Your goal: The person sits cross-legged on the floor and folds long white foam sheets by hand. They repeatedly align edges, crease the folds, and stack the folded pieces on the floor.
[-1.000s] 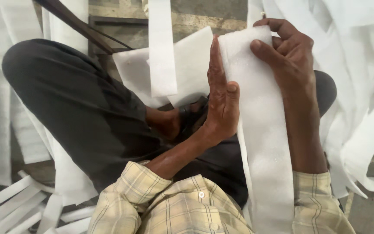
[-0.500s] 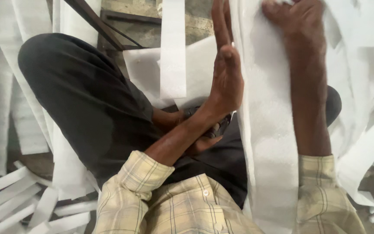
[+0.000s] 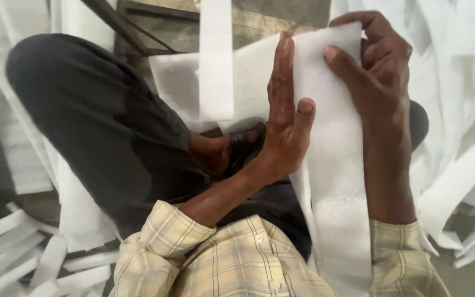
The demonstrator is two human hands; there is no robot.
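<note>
A long white foam strip [image 3: 333,181] runs from my lap up to the top of the view. My right hand [image 3: 377,71] grips its upper end, thumb on the front and fingers curled over the edge. My left hand [image 3: 287,118] lies flat against the strip's left edge, fingers straight and pointing up, thumb resting on the strip. Behind the strip a wider white foam sheet [image 3: 182,82] lies over my dark trouser leg [image 3: 94,126], with a narrow white strip [image 3: 215,60] hanging in front of it.
Several loose white foam strips are piled at the lower left [image 3: 12,247] and along the right side [image 3: 463,165]. A dark metal frame [image 3: 138,22] stands on the floor at the top. My bare foot [image 3: 215,154] sits under my left hand.
The view has tilted down, so both hands and the strip's top end sit lower in the picture. My right hand's grip on the strip's end shows again.
</note>
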